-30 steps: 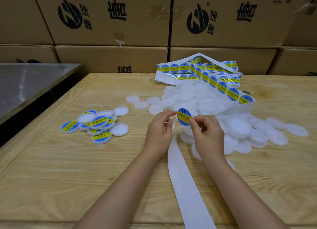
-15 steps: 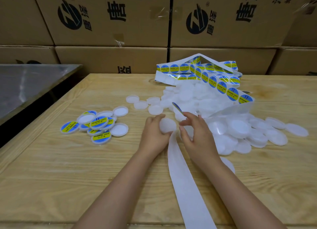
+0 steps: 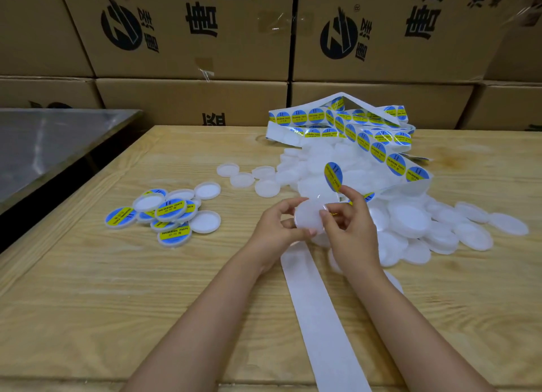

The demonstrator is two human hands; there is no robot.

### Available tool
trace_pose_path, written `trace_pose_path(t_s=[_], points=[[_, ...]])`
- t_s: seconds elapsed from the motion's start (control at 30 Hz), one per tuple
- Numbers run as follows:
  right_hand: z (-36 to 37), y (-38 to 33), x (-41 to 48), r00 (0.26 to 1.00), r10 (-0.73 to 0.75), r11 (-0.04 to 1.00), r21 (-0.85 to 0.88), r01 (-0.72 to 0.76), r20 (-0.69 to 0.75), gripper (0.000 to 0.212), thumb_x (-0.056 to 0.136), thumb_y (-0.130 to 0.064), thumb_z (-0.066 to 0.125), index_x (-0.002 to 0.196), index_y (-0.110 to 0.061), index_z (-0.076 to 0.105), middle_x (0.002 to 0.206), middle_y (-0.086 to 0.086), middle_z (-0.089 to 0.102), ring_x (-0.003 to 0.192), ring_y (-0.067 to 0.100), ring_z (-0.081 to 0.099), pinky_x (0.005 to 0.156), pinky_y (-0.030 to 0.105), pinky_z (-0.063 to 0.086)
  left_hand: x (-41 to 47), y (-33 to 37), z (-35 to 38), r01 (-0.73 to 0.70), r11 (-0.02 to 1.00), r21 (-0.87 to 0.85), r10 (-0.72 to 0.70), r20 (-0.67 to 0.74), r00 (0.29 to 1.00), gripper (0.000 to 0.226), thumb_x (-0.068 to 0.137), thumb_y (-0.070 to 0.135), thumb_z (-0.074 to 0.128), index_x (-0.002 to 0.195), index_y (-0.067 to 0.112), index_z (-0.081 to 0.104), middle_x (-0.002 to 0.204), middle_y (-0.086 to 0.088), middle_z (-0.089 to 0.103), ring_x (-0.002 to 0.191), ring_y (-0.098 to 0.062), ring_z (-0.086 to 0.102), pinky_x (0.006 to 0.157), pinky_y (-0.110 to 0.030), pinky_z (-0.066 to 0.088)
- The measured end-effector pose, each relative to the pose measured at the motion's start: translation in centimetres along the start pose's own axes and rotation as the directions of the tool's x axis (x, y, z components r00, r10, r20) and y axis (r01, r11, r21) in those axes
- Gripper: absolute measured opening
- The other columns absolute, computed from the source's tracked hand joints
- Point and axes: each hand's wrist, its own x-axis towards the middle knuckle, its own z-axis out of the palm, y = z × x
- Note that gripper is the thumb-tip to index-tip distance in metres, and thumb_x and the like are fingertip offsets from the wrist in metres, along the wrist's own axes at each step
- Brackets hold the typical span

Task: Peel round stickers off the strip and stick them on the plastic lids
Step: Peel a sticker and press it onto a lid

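My left hand (image 3: pixel 274 228) grips a white plastic lid (image 3: pixel 308 217) just above the table, tilted toward me. My right hand (image 3: pixel 350 226) pinches a round blue and yellow sticker (image 3: pixel 333 177) by its lower edge; the sticker stands upright above the lid. My right thumb also touches the lid's rim. The sticker strip (image 3: pixel 363 136) lies folded at the back of the table over a heap of bare lids (image 3: pixel 410 218). Its empty white backing (image 3: pixel 316 312) runs toward me between my arms.
A small pile of stickered lids (image 3: pixel 171 214) lies left of my hands on the wooden table (image 3: pixel 102 303). A few loose bare lids (image 3: pixel 242 179) sit behind them. Cardboard boxes (image 3: pixel 181 30) wall the back. A metal table (image 3: pixel 44 145) stands at the left.
A second ago both hands held the sticker. My left hand then picked up a bare lid, and my right hand now lifts the sticker upright above it.
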Motion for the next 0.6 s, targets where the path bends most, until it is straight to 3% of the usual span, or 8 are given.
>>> trace_pose_path(t_s=[0.1, 0.2, 0.37, 0.5, 0.6], points=[[-0.14, -0.08, 0.14, 1.0, 0.006, 0.999, 0.037, -0.005, -0.028, 0.044, 0.087, -0.014, 0.063, 0.124, -0.029, 0.044, 0.081, -0.018, 0.069, 0.065, -0.001, 0.059, 0.064, 0.007, 0.043, 0.11, 0.01, -0.11, 0.061, 0.992, -0.109, -0.058, 0.027, 0.998, 0.021, 0.093, 0.004, 0.053, 0.113, 0.0, 0.058, 0.115, -0.022, 0.06, 0.1, -0.031, 0.064, 0.088, -0.038, 0.054], [-0.16, -0.2, 0.25, 0.999, 0.022, 0.996, 0.085, -0.018, -0.046, 0.044, 0.087, -0.018, 0.063, 0.123, -0.031, 0.041, 0.076, -0.022, 0.069, 0.066, 0.0, 0.058, 0.068, 0.008, 0.043, 0.29, -0.12, -0.1, 0.095, 0.988, -0.121, -0.09, 0.046, 0.995, 0.013, 0.096, 0.009, 0.049, 0.098, 0.003, 0.06, 0.1, -0.02, 0.065, 0.086, -0.027, 0.066, 0.075, -0.03, 0.058], [-0.29, -0.53, 0.33, 0.997, 0.074, 0.975, 0.212, -0.068, -0.02, 0.048, 0.087, -0.011, 0.063, 0.129, -0.019, 0.041, 0.082, -0.002, 0.065, 0.07, 0.019, 0.054, 0.076, 0.038, 0.047, 0.45, -0.15, -0.51, 0.133, 0.944, -0.302, -0.125, 0.047, 0.991, 0.011, 0.094, 0.004, 0.05, 0.1, 0.001, 0.059, 0.089, -0.014, 0.07, 0.081, -0.024, 0.071, 0.074, -0.032, 0.059], [-0.29, -0.7, 0.15, 0.999, 0.049, 0.974, 0.221, -0.052, 0.021, 0.053, 0.086, 0.002, 0.06, 0.132, -0.015, 0.039, 0.089, 0.008, 0.06, 0.071, 0.012, 0.056, 0.078, 0.032, 0.048, 0.48, 0.0, -0.83, 0.178, 0.89, -0.42, -0.167, 0.062, 0.984, 0.02, 0.088, -0.004, 0.053, 0.106, 0.003, 0.049, 0.09, -0.02, 0.07, 0.079, -0.031, 0.071, 0.077, -0.038, 0.059], [-0.17, -0.7, 0.06, 0.998, 0.057, 0.97, 0.234, -0.063, 0.03, 0.054, 0.086, 0.004, 0.058, 0.133, -0.015, 0.038, 0.092, 0.008, 0.06, 0.07, 0.01, 0.058, 0.079, 0.031, 0.05, 0.52, 0.04, -0.92, 0.188, 0.891, -0.413, -0.172, 0.075, 0.982, 0.027, 0.087, -0.004, 0.054, 0.113, 0.001, 0.049, 0.093, -0.02, 0.069, 0.079, -0.029, 0.071, 0.077, -0.037, 0.058]])
